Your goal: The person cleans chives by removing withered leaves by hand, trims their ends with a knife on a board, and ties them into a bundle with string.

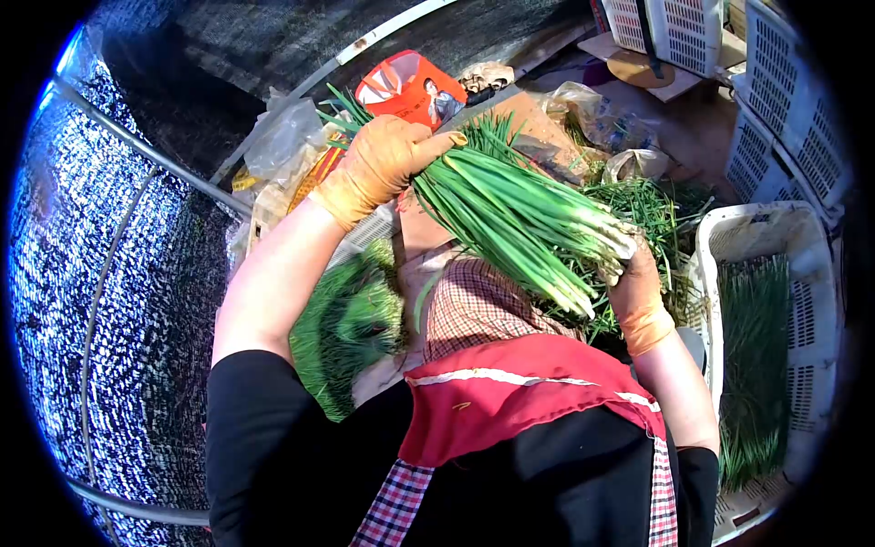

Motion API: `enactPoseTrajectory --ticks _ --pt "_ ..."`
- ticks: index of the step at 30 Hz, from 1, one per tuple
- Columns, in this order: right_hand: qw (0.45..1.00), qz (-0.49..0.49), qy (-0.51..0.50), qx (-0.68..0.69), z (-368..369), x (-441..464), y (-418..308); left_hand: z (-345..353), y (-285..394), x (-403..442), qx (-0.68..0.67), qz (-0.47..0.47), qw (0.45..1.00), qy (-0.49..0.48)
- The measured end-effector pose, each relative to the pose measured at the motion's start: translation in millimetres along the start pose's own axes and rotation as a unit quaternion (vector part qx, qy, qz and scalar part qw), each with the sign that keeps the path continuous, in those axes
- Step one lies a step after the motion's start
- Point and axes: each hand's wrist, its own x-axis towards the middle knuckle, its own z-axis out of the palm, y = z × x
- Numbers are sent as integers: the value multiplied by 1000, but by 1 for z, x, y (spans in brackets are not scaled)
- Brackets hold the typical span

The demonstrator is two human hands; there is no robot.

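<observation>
Right crate: a white plastic crate [711, 273] with slotted walls and rounded corners, holding long green leaves [754, 365] laid lengthwise.
Crates at upper right: pale slotted crates [791, 87] standing close together.
Left greens: a heap of fine green leaves [342, 328] lying left of the checked cloth [483, 310], below a pale slatted surface [372, 230].
Red bag: an open-topped red container [398, 88] with a printed picture on its side; its contents cannot be made out.
Clear bags: crumpled, see-through plastic [284, 141] at upper left, and more [597, 114] at upper right with greenery beside it.
Bundle: long green stalks [510, 202] with pale root ends, held aslant between both hands above the cloth and the loose greens [643, 205]; leafy end to the upper left, pale end to the lower right.
Left hand: orange-gloved [378, 164], fingers curled on the leafy part, thumb stretched across the top; arm reaching up and forward.
Right hand: orange-gloved [638, 296], cupped against the pale ends, its fingers partly hidden behind them; forearm angled up and inward.
Apron: smooth red fabric [529, 387] with a white strip and checked straps, over black clothing.
</observation>
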Motion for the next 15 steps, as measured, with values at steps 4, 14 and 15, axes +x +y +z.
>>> enactPoseTrajectory --ticks 4,14,15 --pt "984 -65 11 -168 -20 10 -5 5 1 6 -47 -54 997 -29" --pt "929 -85 170 -317 -85 25 -25 13 -9 3 -179 -166 967 -77" --pt "926 -128 116 -337 -82 29 -18 16 -9 4 -179 -155 969 -68"
